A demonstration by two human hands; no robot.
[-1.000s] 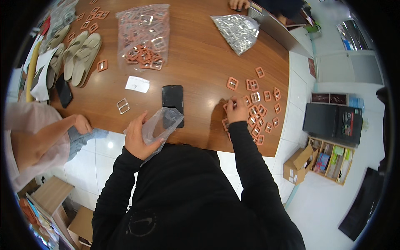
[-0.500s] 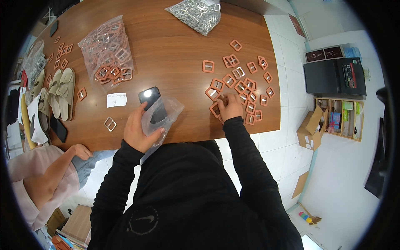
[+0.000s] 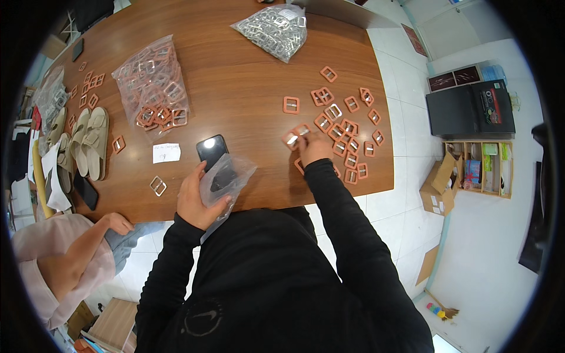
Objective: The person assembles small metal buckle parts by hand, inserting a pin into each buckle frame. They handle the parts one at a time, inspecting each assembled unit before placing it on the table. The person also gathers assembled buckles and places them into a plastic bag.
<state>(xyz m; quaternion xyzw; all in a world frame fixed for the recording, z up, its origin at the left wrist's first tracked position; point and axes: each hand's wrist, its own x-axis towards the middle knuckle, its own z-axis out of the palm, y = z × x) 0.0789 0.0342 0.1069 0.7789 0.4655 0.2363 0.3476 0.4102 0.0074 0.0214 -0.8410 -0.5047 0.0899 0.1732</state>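
My left hand (image 3: 197,197) grips a clear plastic bag (image 3: 238,176), fingers and thumb along its edge; the bag lies partly over a black phone (image 3: 213,148). At the left edge of a spread of orange-brown square buckles (image 3: 352,128), my right hand (image 3: 316,147) pinches an orange buckle (image 3: 291,139), tilted and slightly blurred. A second one seems to be with it, but I cannot tell for sure. Other buckles lie beneath and beside that hand, partly hidden. Among the spread is one bare silver buckle (image 3: 333,112).
A full bag of orange buckles (image 3: 152,88) and a bag of silver buckles (image 3: 273,30) lie farther back. Near a handwritten paper slip (image 3: 166,153) is a silver buckle (image 3: 158,186). Beige sandals (image 3: 91,144) stand left. Another person's hand (image 3: 119,224) rests beyond the table edge.
My right hand has drawn slightly left and up from the pile, lifting an orange buckle between its fingers. My left hand keeps its hold on the plastic bag. The whole view has shifted a little.
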